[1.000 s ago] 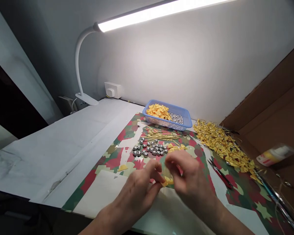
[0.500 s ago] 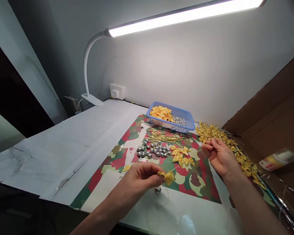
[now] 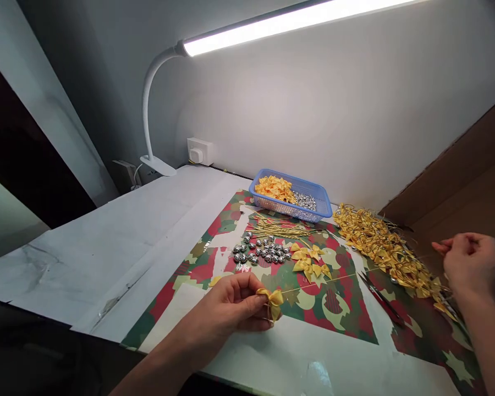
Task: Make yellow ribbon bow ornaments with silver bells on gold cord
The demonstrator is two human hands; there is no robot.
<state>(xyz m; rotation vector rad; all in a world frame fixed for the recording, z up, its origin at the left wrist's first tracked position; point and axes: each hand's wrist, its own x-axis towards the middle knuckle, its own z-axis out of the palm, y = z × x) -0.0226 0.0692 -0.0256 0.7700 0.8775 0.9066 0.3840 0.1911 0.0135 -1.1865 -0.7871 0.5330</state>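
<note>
My left hand [image 3: 241,305] pinches a yellow ribbon bow [image 3: 275,297] between thumb and fingers, low over the front of the table. From the bow a thin, pale yellow thread [image 3: 330,280] runs taut to the right, across the patterned sheet and the bow pile. My right hand [image 3: 474,267] is far out at the right, fingers closed on the thread's far end, which is hard to make out there. Several loose yellow bows [image 3: 311,261] lie just behind the thread. Beside them are silver bells [image 3: 268,250] in a loose group.
Golden cords [image 3: 282,226] lie behind the bells. A blue basket [image 3: 324,204] with bows and small bells stands by the wall. At right are a heap of corded bows [image 3: 383,245], a dark pointed tool [image 3: 381,300] and a cardboard panel [image 3: 457,181]. A clamp lamp [image 3: 146,110] lights the table.
My right hand has moved well out to the right, drawing the thread long and straight. The loop and bell that hung below my left hand no longer show there. The dark tool is uncovered.
</note>
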